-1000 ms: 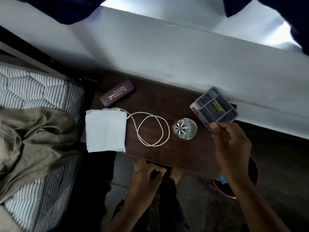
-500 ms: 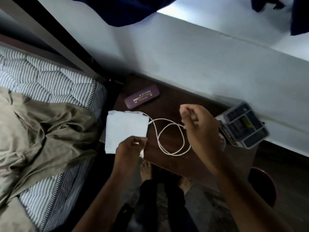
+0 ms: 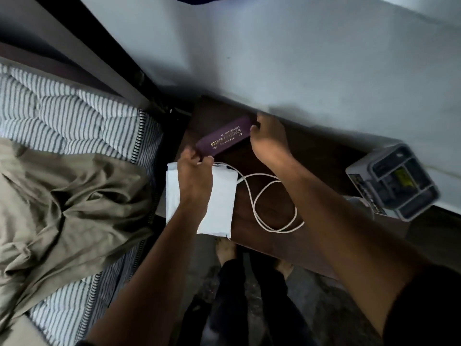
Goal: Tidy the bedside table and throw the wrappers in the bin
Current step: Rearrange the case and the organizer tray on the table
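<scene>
Now both hands on purple glasses case point(image 3: 225, 139) — left hand point(image 3: 194, 174) pinching near end, right hand point(image 3: 268, 139) gripping far end — case at tabletop point(image 3: 269, 245) back, beyond white cloth point(image 3: 219, 206).

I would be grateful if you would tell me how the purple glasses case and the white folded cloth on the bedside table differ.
The glasses case is dark purple with gold lettering; the cloth is plain white. The case is a narrow, rigid bar lying at a slant; the cloth is a broad, flat rectangle overhanging the table's front edge. The left hand and right hand hold the case's ends, while the left hand and forearm only pass over the cloth. Both are on the table's left side.
</scene>
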Available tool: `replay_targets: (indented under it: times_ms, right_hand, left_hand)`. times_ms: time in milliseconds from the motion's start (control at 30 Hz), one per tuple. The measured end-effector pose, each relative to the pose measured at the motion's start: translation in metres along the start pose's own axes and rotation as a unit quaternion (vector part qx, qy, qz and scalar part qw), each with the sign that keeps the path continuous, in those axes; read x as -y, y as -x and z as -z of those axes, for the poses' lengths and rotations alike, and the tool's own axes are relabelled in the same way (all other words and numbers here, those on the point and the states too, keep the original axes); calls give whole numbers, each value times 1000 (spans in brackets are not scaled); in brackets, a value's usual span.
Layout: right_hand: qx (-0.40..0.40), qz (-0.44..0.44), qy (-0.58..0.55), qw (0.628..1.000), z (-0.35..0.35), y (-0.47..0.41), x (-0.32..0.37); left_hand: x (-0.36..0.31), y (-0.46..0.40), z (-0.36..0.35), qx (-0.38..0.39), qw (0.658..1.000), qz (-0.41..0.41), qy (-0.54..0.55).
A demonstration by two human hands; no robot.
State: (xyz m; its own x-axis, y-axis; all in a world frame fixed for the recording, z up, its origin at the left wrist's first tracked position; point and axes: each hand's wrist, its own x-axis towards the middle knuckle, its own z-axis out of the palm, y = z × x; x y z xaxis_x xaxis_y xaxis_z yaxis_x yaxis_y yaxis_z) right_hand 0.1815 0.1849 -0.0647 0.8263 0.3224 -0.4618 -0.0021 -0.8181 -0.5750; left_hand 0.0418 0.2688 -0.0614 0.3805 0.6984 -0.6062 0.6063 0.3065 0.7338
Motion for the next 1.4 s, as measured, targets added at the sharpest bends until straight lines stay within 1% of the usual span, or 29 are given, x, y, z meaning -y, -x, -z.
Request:
replay_targets:
  times_ms: [133,233,333,400,467,533,633,767,933,1033,1200,1333,1400]
  right_hand:
    - [18,2,15,1000,-13,-10,-4]
    - [2,-11,-27,1000,-16,-10,-6]
    - [-24,-26,-69,997,-13,-7,-13]
    - [-54,-44,-102,992,-12,-4,-18]
    - [-81,-92,-166,979,-11,-2,-25]
    - [-83,-130,-227,962,-12,1,-31]
    - [-87,-150,-257,951,-16,6,-36]
    - [-106,-169,-309,930,-22,10,-36]
    - [-112,-179,-313,926,-24,8,-37]
    - [-103,-185,-315,925,-23,5,-38]
    - [-103,-197,-306,926,-27,5,-39]
    - [-101,-198,-312,924,-30,6,-38]
    - [-107,-187,-302,929,-31,6,-39]
  left_hand:
    - [6,-19,-2,29,998,9,-51]
    - [5,-24,-2,42,999,-2,-27]
    - [-3,-34,1,75,997,-25,-7]
    - [-10,-45,3,99,995,-9,11]
    - [-16,-55,3,126,992,-11,12]
    - [-20,-63,2,144,989,-29,3]
    - [-23,-73,-1,148,988,-29,-14]
    - [-23,-76,-4,161,987,-12,0]
    - [-22,-77,-5,173,985,-12,-7]
    - [-24,-77,-6,186,982,-21,-31]
    - [-27,-84,-3,167,984,-12,-53]
    - [-27,-88,3,186,980,-21,-71]
    - [-27,-88,5,195,978,-14,-76]
